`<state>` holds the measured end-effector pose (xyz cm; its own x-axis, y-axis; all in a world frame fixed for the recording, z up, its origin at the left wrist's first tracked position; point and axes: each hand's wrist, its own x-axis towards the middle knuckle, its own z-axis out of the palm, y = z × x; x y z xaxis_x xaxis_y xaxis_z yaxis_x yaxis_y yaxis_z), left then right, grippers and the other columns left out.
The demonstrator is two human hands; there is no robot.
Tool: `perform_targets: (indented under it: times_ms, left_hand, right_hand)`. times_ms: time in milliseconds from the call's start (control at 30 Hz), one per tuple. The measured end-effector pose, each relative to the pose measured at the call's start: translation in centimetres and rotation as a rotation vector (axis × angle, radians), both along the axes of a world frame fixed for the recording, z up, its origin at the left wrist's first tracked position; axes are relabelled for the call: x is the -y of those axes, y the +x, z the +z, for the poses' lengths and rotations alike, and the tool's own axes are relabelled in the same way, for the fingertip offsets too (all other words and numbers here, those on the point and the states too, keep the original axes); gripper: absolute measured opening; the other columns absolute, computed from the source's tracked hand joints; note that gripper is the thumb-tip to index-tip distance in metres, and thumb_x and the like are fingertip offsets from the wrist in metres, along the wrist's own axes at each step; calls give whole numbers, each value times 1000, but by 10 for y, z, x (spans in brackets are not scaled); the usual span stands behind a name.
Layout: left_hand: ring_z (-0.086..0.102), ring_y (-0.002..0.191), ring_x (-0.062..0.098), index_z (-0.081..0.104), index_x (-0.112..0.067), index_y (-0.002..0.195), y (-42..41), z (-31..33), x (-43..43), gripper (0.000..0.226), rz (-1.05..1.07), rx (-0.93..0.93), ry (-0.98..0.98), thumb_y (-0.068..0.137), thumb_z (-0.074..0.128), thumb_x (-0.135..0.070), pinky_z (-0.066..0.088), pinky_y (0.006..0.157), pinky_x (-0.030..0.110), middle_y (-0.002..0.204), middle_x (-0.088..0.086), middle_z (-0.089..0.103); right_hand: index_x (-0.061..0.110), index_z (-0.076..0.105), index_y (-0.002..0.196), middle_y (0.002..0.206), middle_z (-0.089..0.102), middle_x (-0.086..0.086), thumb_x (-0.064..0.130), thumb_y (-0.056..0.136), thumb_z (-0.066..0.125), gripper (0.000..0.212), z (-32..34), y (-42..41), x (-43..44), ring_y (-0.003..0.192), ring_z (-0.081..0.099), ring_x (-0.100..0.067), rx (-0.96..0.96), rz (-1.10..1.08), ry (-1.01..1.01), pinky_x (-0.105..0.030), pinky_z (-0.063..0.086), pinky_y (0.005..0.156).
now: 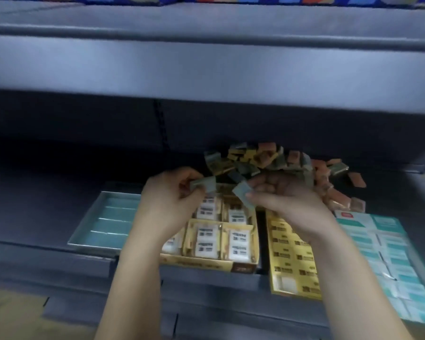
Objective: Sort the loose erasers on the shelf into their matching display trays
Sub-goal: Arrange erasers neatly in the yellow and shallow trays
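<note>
Green eraser [204, 184] pinched by left grip [172, 196], second eraser [241, 192] by right grip [286, 201], above tray [206, 265]

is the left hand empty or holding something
Holding. The left hand pinches a grey-green eraser over the yellow tray; the right hand pinches a second eraser.

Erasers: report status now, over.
Left hand pinches a grey-green eraser; right hand pinches a second eraser. Loose pile behind, unsorted. Nothing seen blocking the teal tray.
</note>
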<state>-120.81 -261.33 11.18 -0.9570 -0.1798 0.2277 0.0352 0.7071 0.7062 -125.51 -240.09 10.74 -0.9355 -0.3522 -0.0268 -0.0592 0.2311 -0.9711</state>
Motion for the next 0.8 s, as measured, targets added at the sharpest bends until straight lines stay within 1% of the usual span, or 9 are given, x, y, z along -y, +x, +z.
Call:
perform_targets:
  times_ms: [133,267,333,433,500,533,600,700,800]
  left_hand:
    - [58,85,-10,67,-31,88,16,-5,57,15,32,-36,48,88,66,-17,39,62,3,77,-19,65]
    - [58,80,-10,66,-36,85,28,-11,102,18,103,-74,65,87,67,-19,37,60,3,75,-20,64]
    - [57,77,-11,65,-38,83,32,-14,119,20,106,-72,83,86,68,-19,37,60,4,70,-24,63]
    - [55,68,-8,68,-33,84,35,-21,141,16,93,-50,98,86,68,-18,37,56,6,67,-33,58]
    - [53,60,-3,68,-34,81,35,-25,152,16,83,-40,125,86,68,-18,38,52,9,63,-27,58]
    - [53,58,-1,68,-34,81,35,-28,156,16,75,-34,143,86,68,-18,38,51,11,62,-24,59]
    - [53,57,1,69,-32,81,34,-31,163,15,56,-22,176,86,68,-19,40,51,13,63,-19,61]
    - [52,56,-1,70,-30,83,33,-36,168,13,26,-16,201,86,68,-17,39,52,11,60,-21,59]
    - [51,55,-2,71,-28,85,32,-39,172,13,-4,-16,201,86,68,-16,38,53,9,58,-25,56]
  right_hand:
    - [20,69,89,74,68,7,11,81,75,13,3,8,51,69,65,-5,0,69,42,-18,50,64]
    - [20,66,86,70,65,13,11,81,76,14,1,16,101,68,65,-10,-60,87,111,-27,54,64]
    - [19,66,83,69,62,12,12,80,77,13,0,20,124,64,62,-8,-117,116,135,-26,52,61]
    - [20,70,83,71,64,7,15,79,79,12,-3,23,149,68,65,-15,-149,158,187,-33,57,72]
    - [24,74,88,75,68,4,16,79,80,14,-5,25,159,75,68,-22,-114,175,199,-42,59,80]
    - [24,75,91,77,69,3,16,79,80,15,-6,26,163,75,68,-21,-99,177,200,-44,59,81]
    - [22,75,94,78,70,1,13,80,78,17,-7,29,167,72,64,-13,-60,181,166,-37,57,80]
    - [23,75,93,78,70,2,10,80,77,18,-7,34,171,73,62,-10,-25,170,157,-31,55,78]
    - [21,76,94,78,68,6,14,80,78,16,-6,37,175,69,59,-2,-61,150,276,-21,52,71]
